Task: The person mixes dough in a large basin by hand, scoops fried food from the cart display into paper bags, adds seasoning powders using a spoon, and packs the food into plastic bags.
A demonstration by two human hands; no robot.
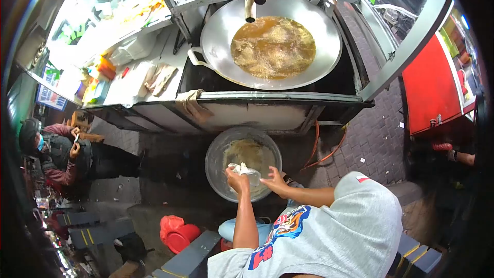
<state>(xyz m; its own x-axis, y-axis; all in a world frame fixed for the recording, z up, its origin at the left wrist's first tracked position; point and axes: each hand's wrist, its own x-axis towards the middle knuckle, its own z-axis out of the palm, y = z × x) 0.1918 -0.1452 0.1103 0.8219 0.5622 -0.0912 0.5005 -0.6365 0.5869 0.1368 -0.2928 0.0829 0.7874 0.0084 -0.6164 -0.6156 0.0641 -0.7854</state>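
Observation:
Both my hands are over a wide grey basin (213,167) on the ground, with pale batter-like matter inside. My left hand (238,180) is closed round a clear plastic container (253,177), with something whitish (240,168) at its top. Close to the container's other side is my right hand (276,182), its fingers apart and near the rim; whether they touch it is hard to tell. Beyond the basin, a large metal wok (218,36) on the cart holds bubbling brown oil (272,46) with food frying in it.
A cloth (192,104) hangs over the cart's front edge (272,96). Orange cables lie right of the basin. A red plastic bowl (181,238) and grey benches (190,257) are near me. One masked person (67,152) stands at the left; another person's hand (463,158) shows at the right.

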